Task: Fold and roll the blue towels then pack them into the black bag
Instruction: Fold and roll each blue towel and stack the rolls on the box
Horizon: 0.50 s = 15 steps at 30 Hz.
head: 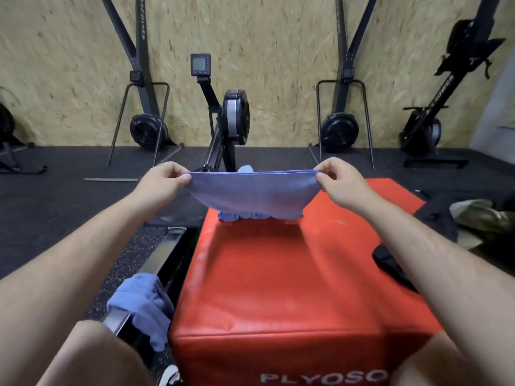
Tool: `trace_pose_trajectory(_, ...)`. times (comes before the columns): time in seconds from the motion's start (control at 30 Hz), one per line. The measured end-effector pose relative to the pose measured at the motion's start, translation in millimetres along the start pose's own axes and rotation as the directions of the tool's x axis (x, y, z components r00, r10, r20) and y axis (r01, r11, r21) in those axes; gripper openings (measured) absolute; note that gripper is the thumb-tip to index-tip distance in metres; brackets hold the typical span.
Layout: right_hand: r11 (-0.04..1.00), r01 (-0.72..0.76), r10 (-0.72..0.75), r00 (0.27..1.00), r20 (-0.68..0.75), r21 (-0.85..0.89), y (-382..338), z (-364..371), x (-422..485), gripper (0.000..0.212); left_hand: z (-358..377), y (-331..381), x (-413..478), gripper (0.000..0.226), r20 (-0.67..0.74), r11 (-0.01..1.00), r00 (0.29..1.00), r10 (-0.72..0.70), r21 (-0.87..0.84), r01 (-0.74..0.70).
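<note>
**A blue towel (253, 190) stretched in the air over the red plyo box (278, 274), about to be folded.**

Closest in, a crumpled blue towel (142, 302) is draped over the rower's rail (164, 252) beside the box, waiting its turn. A black shape (390, 267), perhaps the bag, lies by the box's right side, half hidden behind a forearm. Farther out, the left hand (164, 179) and right hand (337, 182) each have a pinching grip on one top corner, pulling the cloth taut so it hangs smooth. Under its hem, rolled blue towels (242, 215) sit at the box's far edge, clear of the working surface. Beyond stand a rowing machine (234, 118) and a chipboard wall (264, 37).
</note>
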State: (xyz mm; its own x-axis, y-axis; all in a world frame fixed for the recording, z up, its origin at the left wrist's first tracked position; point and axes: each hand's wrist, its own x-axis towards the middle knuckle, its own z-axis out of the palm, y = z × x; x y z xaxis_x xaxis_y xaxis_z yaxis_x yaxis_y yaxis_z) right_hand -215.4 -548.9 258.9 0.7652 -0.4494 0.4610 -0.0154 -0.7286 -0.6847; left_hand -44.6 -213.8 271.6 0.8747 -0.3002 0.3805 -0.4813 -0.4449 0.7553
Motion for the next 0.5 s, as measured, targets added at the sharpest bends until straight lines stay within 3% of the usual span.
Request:
trace_pose_trajectory(0.23, 0.994, -0.103, 0.108, 0.958, 0.264, -0.034, 70, 43, -87, 0.024, 38, -78, -66, 0.014, 0.316, 0.983, 0.933, -0.172, -0.005, 0.182)
trace_pose_trajectory(0.5, 0.926, -0.370, 0.259, 0.770, 0.583, 0.077, 73, 20, -120, 0.012, 45, -92, -100, 0.022, 0.492, 0.943, 0.824, -0.282, -0.017, 0.333)
